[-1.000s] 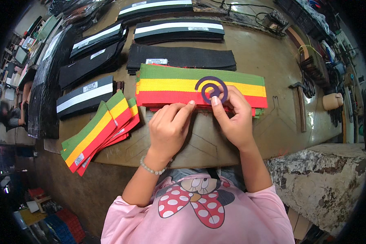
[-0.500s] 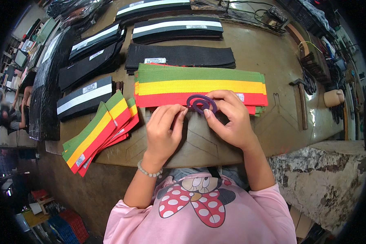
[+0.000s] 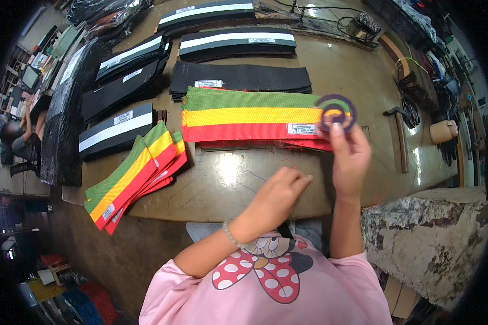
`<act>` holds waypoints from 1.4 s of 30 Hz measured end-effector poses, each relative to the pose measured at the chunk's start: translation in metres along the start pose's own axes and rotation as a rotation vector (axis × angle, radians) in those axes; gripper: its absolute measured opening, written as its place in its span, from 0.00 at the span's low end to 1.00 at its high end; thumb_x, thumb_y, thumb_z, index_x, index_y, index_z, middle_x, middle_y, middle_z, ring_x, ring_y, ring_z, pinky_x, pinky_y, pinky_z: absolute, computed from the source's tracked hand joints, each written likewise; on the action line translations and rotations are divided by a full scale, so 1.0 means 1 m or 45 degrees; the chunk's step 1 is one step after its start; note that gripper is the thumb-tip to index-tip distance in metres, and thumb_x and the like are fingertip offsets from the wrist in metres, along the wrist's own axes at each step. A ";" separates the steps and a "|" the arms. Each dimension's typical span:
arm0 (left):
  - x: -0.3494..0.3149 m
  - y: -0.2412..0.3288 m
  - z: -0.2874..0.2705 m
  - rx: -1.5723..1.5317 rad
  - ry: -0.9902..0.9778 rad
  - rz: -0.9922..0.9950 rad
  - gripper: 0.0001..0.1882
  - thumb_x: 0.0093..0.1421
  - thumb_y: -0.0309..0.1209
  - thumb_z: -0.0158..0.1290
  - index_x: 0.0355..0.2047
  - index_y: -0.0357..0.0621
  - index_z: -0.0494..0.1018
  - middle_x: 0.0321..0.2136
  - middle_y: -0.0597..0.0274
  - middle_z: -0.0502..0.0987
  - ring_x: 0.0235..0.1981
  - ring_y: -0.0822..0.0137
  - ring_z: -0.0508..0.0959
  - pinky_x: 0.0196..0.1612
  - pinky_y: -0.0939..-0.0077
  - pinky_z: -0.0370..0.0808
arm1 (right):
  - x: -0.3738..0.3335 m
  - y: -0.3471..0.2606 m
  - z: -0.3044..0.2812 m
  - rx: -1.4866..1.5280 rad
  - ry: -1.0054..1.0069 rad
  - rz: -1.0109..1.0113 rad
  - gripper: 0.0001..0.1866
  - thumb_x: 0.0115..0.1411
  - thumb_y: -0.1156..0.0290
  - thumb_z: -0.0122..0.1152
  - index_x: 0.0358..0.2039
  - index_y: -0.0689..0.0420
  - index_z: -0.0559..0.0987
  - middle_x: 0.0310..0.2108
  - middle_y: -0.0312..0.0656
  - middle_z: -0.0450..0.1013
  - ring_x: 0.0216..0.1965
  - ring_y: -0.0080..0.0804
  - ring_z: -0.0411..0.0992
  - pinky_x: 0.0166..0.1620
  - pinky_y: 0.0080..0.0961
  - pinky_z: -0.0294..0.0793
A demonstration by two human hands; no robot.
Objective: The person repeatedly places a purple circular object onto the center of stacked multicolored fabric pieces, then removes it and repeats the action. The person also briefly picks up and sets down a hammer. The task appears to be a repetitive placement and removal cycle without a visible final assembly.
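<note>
My right hand [image 3: 350, 157] pinches a dark purple spiral-shaped coil [image 3: 350, 123] between thumb and fingers. The coil is in front of the right end of a stack of green, yellow and red striped woven strips [image 3: 244, 116], which has a white label near its lower edge. Below that stack, my left hand [image 3: 274, 200] is over the bare tabletop with its fingers pressed together. A thin reddish thread [image 3: 289, 162] shows just above those fingers. Whether they grip it or anything else is hidden. More striped strips [image 3: 130, 181] lie fanned out at the table's left edge.
Stacks of black strips [image 3: 244, 78] and black-and-white strips [image 3: 238, 43] fill the far and left table [image 3: 211, 195]. A hammer [image 3: 400, 135] and a tan roll [image 3: 443, 131] lie to the right. Another person [image 3: 24, 135] sits far left.
My right hand has carried the purple coil up and to the right. My left hand has moved away from the coil, down and to the right, uncovering the stack's label.
</note>
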State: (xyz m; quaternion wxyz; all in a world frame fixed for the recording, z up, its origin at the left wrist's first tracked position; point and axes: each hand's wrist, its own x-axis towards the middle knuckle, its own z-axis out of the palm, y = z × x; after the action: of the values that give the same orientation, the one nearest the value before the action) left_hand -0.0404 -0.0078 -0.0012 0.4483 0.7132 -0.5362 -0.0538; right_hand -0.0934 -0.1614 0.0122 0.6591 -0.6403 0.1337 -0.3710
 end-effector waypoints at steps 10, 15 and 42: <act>0.003 -0.053 -0.098 0.608 0.148 0.090 0.17 0.52 0.24 0.62 0.44 0.43 0.78 0.40 0.55 0.78 0.46 0.52 0.76 0.49 0.58 0.73 | -0.084 -0.004 0.010 0.789 0.028 0.500 0.18 0.74 0.60 0.44 0.51 0.63 0.67 0.46 0.53 0.73 0.47 0.45 0.76 0.49 0.40 0.80; 0.032 -0.031 -0.109 0.715 0.112 0.098 0.14 0.54 0.20 0.56 0.43 0.41 0.77 0.38 0.58 0.78 0.44 0.56 0.77 0.51 0.56 0.72 | -0.104 0.012 0.003 0.232 -0.157 0.719 0.15 0.74 0.66 0.46 0.53 0.60 0.72 0.49 0.38 0.72 0.52 0.21 0.67 0.59 0.24 0.63; 0.060 -0.039 -0.046 0.496 0.326 -0.141 0.06 0.60 0.27 0.59 0.31 0.36 0.74 0.32 0.53 0.75 0.35 0.54 0.74 0.40 0.62 0.71 | 0.017 -0.007 -0.048 -0.276 0.058 -0.045 0.12 0.69 0.69 0.57 0.44 0.66 0.78 0.40 0.37 0.75 0.44 0.22 0.73 0.47 0.22 0.73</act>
State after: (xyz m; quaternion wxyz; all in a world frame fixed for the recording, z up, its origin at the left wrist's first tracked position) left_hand 0.0388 -0.0285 0.0229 0.3628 0.8155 -0.4355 0.1171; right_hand -0.1148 -0.2081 0.0166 0.5762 -0.7015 0.1766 -0.3804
